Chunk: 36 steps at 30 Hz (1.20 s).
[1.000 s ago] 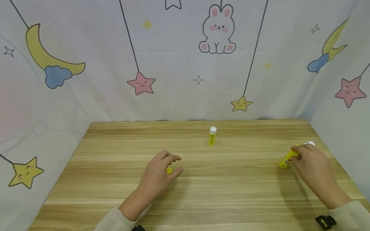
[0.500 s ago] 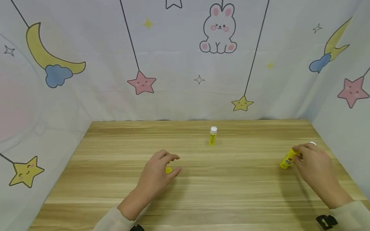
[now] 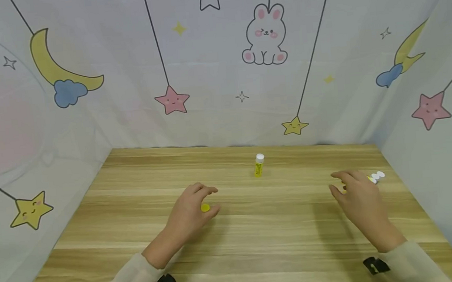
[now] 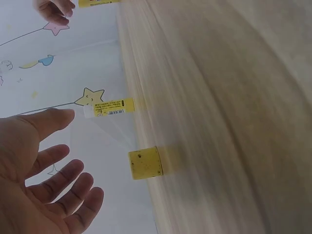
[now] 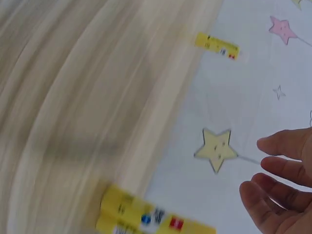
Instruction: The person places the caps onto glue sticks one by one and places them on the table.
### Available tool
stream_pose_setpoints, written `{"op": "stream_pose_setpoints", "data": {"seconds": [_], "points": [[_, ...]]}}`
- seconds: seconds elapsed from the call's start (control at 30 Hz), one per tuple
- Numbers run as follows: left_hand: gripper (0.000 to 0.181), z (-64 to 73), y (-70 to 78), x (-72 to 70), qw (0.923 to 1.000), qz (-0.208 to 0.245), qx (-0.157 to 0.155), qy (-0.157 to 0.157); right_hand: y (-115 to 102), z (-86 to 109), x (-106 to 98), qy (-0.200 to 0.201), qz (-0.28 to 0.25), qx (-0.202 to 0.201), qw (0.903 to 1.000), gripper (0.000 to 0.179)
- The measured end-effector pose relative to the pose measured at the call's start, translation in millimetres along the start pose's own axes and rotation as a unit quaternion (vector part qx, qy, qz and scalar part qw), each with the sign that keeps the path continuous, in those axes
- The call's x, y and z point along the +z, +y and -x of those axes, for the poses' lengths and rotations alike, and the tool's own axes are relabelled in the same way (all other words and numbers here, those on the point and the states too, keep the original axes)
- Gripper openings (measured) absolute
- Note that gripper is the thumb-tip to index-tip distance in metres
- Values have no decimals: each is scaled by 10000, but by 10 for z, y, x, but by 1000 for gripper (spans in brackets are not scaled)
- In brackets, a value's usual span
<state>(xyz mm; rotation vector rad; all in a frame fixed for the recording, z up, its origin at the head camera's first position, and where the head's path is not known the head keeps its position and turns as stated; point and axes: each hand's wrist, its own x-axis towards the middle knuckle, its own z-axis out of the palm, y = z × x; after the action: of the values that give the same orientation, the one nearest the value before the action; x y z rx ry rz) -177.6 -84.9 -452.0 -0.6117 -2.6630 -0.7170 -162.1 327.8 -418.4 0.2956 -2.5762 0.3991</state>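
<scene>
My left hand [image 3: 190,213] hovers over the table with its fingers parted and nothing between them. Close by stands a short yellow cylinder [image 4: 145,163], partly hidden by that hand in the head view. My right hand [image 3: 360,196] is also empty, thumb and fingers spread apart. Behind it in the head view stand glue sticks with white caps [image 3: 380,175], their yellow bodies mostly covered by the hand. Two yellow glue sticks [image 5: 156,218] show side by side below that hand in the right wrist view. Another glue stick [image 3: 258,166] stands upright at the back centre.
The wood-grain table [image 3: 258,236] runs back to a white curtain [image 3: 216,124] printed with stars, moons and a rabbit. More of this cloth hangs along the left and right edges.
My right hand has let go of the yellow glue stick at the right and moved left, its fingers now spread. The left hand has stayed nearly still.
</scene>
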Motion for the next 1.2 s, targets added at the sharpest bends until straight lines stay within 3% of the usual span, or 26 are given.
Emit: {"op": "stream_pose_setpoints", "data": {"seconds": [0.17,0.33,0.47,0.73,0.83,1.1,1.2], "points": [[49,46,-2,-19,9998,35,-133,-161,-156,-122,235,-695,-582,331,9953,34],[53,119,22,-33,9997,33,-128,-182,-246,-245,482,-1270,-1505,793,9772,41],[58,162,39,-57,9995,19,-185,-254,-317,-341,659,-1456,-2198,1040,9590,44],[59,126,2,-49,9994,-75,-184,-271,-465,-565,948,-1615,-2928,1466,9310,51],[57,116,3,-56,9994,-65,-218,-255,-487,-629,1046,-1694,-3239,1734,9145,52],[49,130,8,-50,9996,19,-212,-194,-575,-793,1266,-1601,-4167,2506,8590,51],[49,133,0,-41,9994,55,-248,-228,-579,-833,1346,-1552,-4400,2598,8455,49]]}}
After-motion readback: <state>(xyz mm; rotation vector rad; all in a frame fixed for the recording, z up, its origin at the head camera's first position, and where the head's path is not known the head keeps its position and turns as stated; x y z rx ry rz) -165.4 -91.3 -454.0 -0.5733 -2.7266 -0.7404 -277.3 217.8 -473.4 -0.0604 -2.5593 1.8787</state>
